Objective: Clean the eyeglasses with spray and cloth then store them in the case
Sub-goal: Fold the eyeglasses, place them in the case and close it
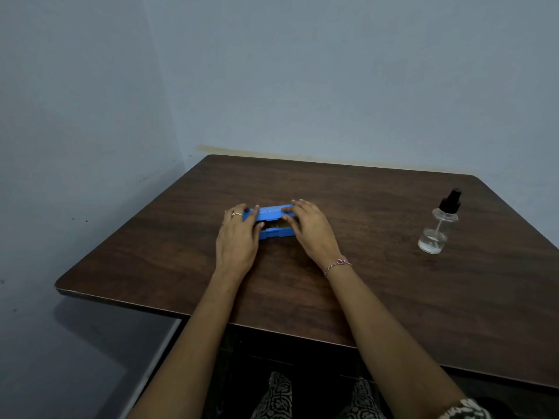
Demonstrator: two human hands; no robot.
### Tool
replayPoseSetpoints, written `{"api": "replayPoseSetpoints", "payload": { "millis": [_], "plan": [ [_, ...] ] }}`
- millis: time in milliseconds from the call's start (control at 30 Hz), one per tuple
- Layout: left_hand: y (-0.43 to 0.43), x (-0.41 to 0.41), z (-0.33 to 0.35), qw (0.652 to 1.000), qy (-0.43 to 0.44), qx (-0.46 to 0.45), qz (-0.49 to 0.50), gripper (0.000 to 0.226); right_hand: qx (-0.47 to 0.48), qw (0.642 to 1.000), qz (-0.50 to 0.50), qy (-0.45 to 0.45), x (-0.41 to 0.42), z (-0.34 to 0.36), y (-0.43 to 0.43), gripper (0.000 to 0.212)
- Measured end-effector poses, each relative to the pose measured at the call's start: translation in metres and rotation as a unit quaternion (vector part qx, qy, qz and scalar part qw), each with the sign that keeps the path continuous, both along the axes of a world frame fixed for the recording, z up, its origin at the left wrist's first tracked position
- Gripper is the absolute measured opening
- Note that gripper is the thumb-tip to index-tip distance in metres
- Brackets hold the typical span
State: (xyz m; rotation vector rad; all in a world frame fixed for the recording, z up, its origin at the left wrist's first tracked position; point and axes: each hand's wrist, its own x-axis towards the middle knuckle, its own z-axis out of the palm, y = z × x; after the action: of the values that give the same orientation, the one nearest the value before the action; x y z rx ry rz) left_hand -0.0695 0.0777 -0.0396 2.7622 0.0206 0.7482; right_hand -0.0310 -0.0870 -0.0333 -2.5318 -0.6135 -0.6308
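head view: blue case (273, 220) sits mid-table (378, 285), lid slightly ajar, something yellowish visible in the gap. my left hand (237, 234) grips its left end, fingers curled over the lid. my right hand (310, 228) clasps the right end, fingertips on the lid. spray bottle (438, 226) stands upright far right, well apart.

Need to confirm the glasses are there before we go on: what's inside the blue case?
The blue case is only slightly open, with the left hand and right hand on its lid. Something yellowish-gold shows through the gap; the rest is covered, so glasses cannot be confirmed.
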Motion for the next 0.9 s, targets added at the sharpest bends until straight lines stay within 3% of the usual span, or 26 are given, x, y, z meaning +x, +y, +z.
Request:
{"api": "replayPoseSetpoints", "payload": {
  "millis": [133, 267, 467, 900],
  "plan": [
    [0.0001, -0.0005, 0.0003, 1.000, 0.020, -0.014, 0.003, 0.042, -0.006, 0.999, -0.016, -0.029, 0.0012, 0.0021, -0.0013, 0.030],
    [0.0006, -0.0002, 0.0014, 0.999, 0.008, -0.043, -0.012, 0.039, -0.001, 0.999, -0.013, 0.037, -0.0010, 0.0044, -0.0022, 0.048],
    [0.0040, -0.0002, 0.0003, 0.998, 0.018, -0.049, -0.023, 0.038, -0.033, 0.993, 0.029, 0.107, 0.0081, 0.0031, -0.0007, 0.044],
    [0.0013, -0.0014, 0.0051, 0.998, 0.064, -0.022, -0.017, 0.042, -0.017, 0.994, 0.024, 0.108, 0.0069, 0.0025, -0.0027, 0.047]
  ]
}}
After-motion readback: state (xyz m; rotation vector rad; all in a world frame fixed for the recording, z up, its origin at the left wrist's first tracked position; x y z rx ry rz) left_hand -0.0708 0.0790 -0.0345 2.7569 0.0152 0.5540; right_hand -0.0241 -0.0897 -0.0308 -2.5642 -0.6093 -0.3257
